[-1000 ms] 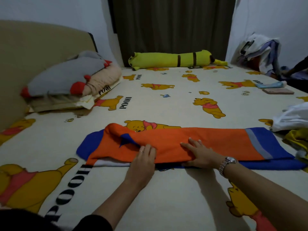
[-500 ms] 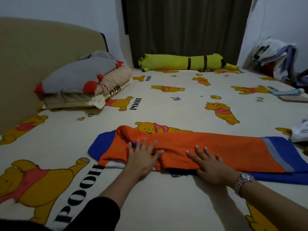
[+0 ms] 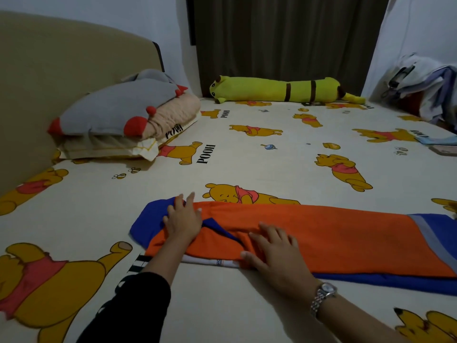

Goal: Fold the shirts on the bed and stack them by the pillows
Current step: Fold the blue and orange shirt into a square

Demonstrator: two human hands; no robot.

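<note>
Orange and blue shirt [image 3: 321,233] folded lengthwise on the bed [image 3: 247,157], left hand [image 3: 183,220] and right hand [image 3: 274,251] pressed flat, fingers spread, grasping nothing, pillows [image 3: 123,117] beyond.

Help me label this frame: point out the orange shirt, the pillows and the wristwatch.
orange shirt [image 3: 333,233], head view, flat orange middle.
pillows [image 3: 118,107], head view, grey top pillow.
wristwatch [image 3: 327,289], head view, dial on the right wrist.

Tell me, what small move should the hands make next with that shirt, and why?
Probably fold the shirt crosswise. It lies as a long narrow strip, both the left hand and the right hand flat at its collar end, nothing yet stacked by the pillows.
</note>
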